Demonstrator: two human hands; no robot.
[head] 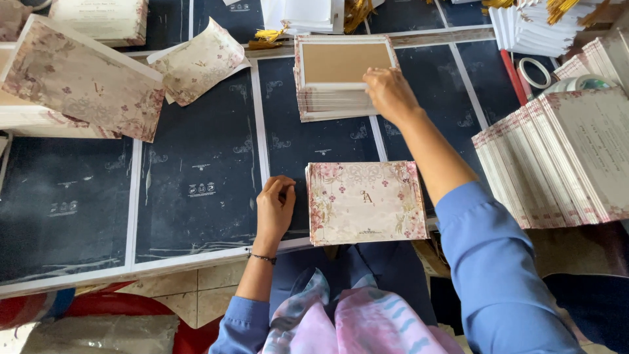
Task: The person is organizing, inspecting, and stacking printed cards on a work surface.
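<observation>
The right hand (391,94) reaches far across the counter (196,190), its fingers curled over the near right edge of the stack of brown-faced cards (341,77). The left hand (275,208), loosely closed and empty, rests just left of the near pile of floral cards (367,203).

L hand (275,208) low and close to body, fingers curled in, thumb tucked, bracelet on wrist. R arm stretched fwd, blue sleeve pushed up, R hand (391,96) palm down, fingers bent.
</observation>
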